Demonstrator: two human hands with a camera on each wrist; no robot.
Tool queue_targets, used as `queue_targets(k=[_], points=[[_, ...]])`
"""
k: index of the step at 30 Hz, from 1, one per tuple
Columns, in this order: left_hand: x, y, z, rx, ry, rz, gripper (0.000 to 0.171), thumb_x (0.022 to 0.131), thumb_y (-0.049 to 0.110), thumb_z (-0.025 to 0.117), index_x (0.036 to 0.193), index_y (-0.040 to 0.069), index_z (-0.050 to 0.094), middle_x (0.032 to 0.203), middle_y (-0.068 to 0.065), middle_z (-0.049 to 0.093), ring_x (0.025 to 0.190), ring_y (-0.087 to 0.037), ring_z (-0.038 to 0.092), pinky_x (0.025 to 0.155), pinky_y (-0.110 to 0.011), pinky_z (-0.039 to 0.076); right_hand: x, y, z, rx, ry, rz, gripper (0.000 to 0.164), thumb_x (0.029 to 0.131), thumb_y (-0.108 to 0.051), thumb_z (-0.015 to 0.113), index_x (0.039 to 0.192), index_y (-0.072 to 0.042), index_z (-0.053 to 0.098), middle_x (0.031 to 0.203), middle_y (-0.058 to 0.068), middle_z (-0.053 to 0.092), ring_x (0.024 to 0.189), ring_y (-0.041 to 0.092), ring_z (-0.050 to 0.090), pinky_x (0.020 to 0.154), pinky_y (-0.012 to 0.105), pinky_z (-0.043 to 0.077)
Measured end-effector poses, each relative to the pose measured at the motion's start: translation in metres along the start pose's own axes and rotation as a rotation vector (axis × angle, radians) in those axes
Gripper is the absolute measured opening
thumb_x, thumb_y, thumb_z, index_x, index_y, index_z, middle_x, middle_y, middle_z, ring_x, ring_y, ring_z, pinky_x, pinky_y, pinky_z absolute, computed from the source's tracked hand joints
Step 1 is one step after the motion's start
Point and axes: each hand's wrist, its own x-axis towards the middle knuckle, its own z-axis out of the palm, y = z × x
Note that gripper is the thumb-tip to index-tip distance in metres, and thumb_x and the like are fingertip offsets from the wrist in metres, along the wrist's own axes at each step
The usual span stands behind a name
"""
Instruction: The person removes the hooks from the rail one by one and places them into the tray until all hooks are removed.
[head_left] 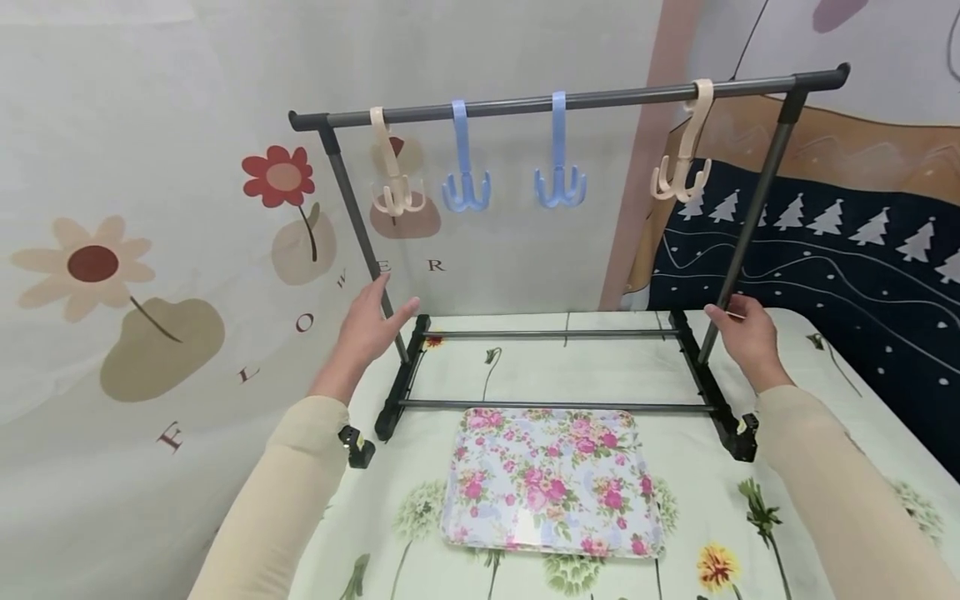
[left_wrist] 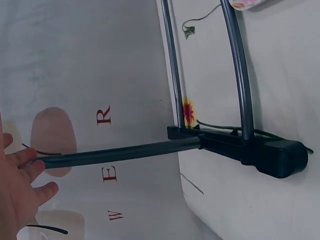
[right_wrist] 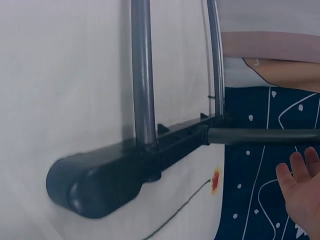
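Observation:
A dark grey metal clothes rack stands on the bed-like surface, two slanted posts rising from black feet to a top bar. My left hand is at the left post, fingers spread and fairly straight against it. Beside the right post is my right hand, its fingers loosely bent; the right wrist view has the fingertips just below the post. From the bar hang a beige multi-prong hook at left, two blue hooks in the middle and another beige hook at right.
A glossy, flat rectangular piece with pink roses lies in front of the rack on the flower-printed cover. Behind hangs a pale curtain with flowers and letters. Dark blue fabric with white trees is at the right.

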Motion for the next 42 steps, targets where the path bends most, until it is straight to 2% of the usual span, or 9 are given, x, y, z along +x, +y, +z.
queue_targets(k=[8,12,16,26,36,42], points=[[0.002,0.014,-0.003,-0.179,0.067,-0.034,0.087,0.095,0.067,0.047,0.159,0.018,0.017,0.162,-0.012,0.023,0.148,-0.033,0.019,0.116,-0.055,0.02,0.001,0.0,0.004,0.013,0.072,0.041,0.061,0.105,-0.04,0.043,0.147,0.004,0.035,0.149,0.026,0.04,0.133,0.041,0.041,0.106,0.055,0.037],[0.007,0.023,-0.006,-0.262,0.132,-0.02,0.086,0.094,0.067,0.049,0.158,0.017,0.021,0.16,-0.01,0.028,0.147,-0.028,0.024,0.116,-0.052,0.022,0.001,0.001,0.005,-0.004,0.121,0.045,0.055,0.106,-0.036,0.041,0.145,0.003,0.04,0.145,0.024,0.045,0.131,0.038,0.043,0.105,0.052,0.039],[0.014,0.036,-0.012,-0.326,0.213,0.002,0.085,0.093,0.065,0.053,0.157,0.016,0.027,0.157,-0.009,0.034,0.144,-0.025,0.031,0.115,-0.049,0.027,0.001,0.003,0.004,-0.033,0.127,0.008,0.052,0.107,-0.035,0.041,0.142,0.003,0.041,0.143,0.025,0.047,0.131,0.039,0.046,0.104,0.053,0.04],[0.035,0.066,-0.028,-0.404,0.447,-0.006,0.073,0.092,0.057,0.061,0.148,0.014,0.042,0.146,-0.004,0.046,0.134,-0.017,0.04,0.11,-0.036,0.034,0.004,0.003,0.003,-0.083,0.103,-0.041,0.054,0.107,-0.037,0.041,0.141,0.005,0.04,0.139,0.028,0.048,0.128,0.043,0.047,0.101,0.056,0.041],[0.049,0.091,-0.044,-0.438,0.541,0.002,0.068,0.093,0.056,0.06,0.146,0.015,0.043,0.143,-0.003,0.047,0.132,-0.011,0.041,0.107,-0.026,0.036,0.006,0.006,0.007,-0.101,0.079,-0.03,0.054,0.107,-0.035,0.042,0.14,0.007,0.039,0.139,0.029,0.047,0.129,0.044,0.046,0.101,0.057,0.041],[0.06,0.107,-0.055,-0.462,0.59,-0.006,0.063,0.094,0.048,0.064,0.143,0.014,0.046,0.138,-0.004,0.05,0.128,-0.015,0.044,0.102,-0.022,0.039,0.007,0.008,0.007,-0.102,0.068,-0.027,0.056,0.107,-0.037,0.041,0.141,0.007,0.038,0.141,0.03,0.046,0.129,0.045,0.046,0.1,0.057,0.041]])
